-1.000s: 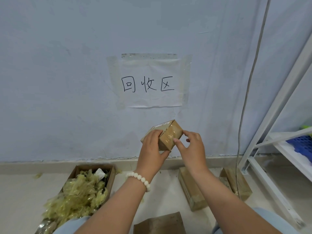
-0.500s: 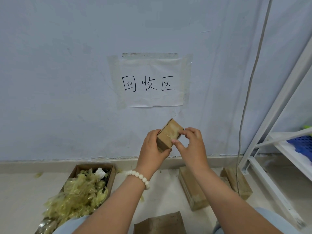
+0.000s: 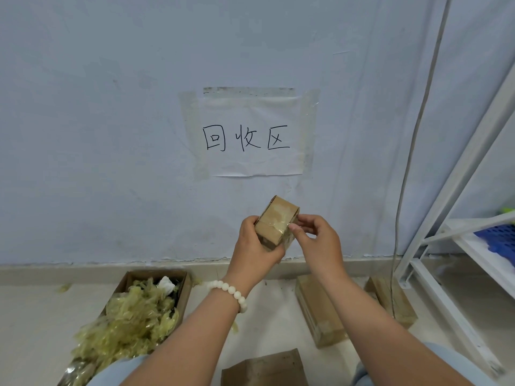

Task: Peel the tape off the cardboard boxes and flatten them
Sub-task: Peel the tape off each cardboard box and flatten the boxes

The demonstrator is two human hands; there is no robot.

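A person is holding a small brown cardboard box (image 3: 277,215) up in front of a pale blue wall (image 3: 111,135), its matt faces crossed by a glossy, wrinkled band of clear tape (image 3: 274,227). The left hand (image 3: 255,246), with a white beaded bracelet (image 3: 231,292) at the wrist, is wrapping its fingers round the box's left side and curling the thumb under the lower end, gripping the box at a tilt. The right hand (image 3: 320,243) is curling its fingers inward, with thumb tip and forefinger pinching the tape where the band is meeting the box's right edge. Below left, an open carton (image 3: 185,291) is overflowing with crumpled yellowish tape scraps (image 3: 133,319) on the pale floor (image 3: 33,316). Two oblong boxes, a long box (image 3: 320,310) and a short box (image 3: 393,299), are lying near the skirting beside the right forearm. A flat cardboard sheet (image 3: 264,369) is lying at the bottom edge. A creased paper sign (image 3: 250,162) bearing three handwritten characters is hanging on the wall, taped along its top and sides. At right, a white metal rack (image 3: 446,190) is carrying a blue perforated basket (image 3: 498,240).
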